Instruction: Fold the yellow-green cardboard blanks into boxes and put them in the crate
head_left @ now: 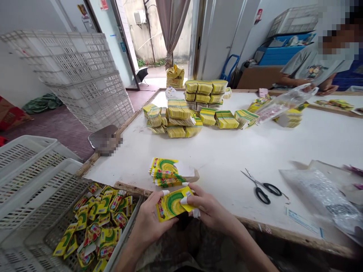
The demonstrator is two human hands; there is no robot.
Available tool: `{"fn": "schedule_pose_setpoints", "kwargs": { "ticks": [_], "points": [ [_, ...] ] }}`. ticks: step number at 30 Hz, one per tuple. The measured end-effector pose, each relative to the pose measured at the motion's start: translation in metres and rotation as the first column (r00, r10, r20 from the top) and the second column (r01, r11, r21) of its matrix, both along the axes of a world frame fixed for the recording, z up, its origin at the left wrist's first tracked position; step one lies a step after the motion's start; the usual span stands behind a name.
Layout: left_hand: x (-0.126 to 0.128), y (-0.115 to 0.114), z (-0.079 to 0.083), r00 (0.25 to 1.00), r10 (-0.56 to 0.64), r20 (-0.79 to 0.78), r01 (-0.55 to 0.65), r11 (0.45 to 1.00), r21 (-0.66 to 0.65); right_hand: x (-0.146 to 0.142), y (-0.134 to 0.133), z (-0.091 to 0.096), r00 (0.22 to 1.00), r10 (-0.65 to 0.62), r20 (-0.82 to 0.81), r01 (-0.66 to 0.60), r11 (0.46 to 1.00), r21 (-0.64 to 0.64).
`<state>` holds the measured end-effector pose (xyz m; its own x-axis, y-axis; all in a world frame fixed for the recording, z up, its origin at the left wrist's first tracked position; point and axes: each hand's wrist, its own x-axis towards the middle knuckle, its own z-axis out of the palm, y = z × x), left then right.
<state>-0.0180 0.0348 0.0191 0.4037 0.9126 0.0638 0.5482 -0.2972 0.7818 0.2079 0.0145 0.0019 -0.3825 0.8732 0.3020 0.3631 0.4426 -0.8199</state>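
Both my hands hold one yellow and green printed card packet [172, 203] over the table's near edge. My left hand [149, 217] grips its left side, with fingers closed round it. At its right end, my right hand [208, 207] pinches the card between thumb and fingers. White coverings wrap several of my fingertips. Just beyond my hands lies a small stack of matching flat cards [167, 172], fanned a little to the right. Left of my left hand, a white plastic crate [124, 241] holds many loose packets [103, 223] of the same print.
Bundled card stacks [181, 113] stand farther back on the white table [218, 151]. Open scissors [262, 187] lie to the right, near a clear plastic bag [323, 196]. Tall stacked crates [82, 75] rise at the left. Another person [314, 71] sits across at the far right.
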Motion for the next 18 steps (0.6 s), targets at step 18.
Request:
{"fn": "schedule_pose_setpoints", "kwargs": {
  "ticks": [18],
  "points": [
    [-0.079, 0.003, -0.012, 0.926, 0.267, -0.266, -0.253, 0.964, 0.087, -0.039, 0.027, -0.001, 0.941, -0.337, 0.029, 0.339, 0.937, -0.083]
  ]
}}
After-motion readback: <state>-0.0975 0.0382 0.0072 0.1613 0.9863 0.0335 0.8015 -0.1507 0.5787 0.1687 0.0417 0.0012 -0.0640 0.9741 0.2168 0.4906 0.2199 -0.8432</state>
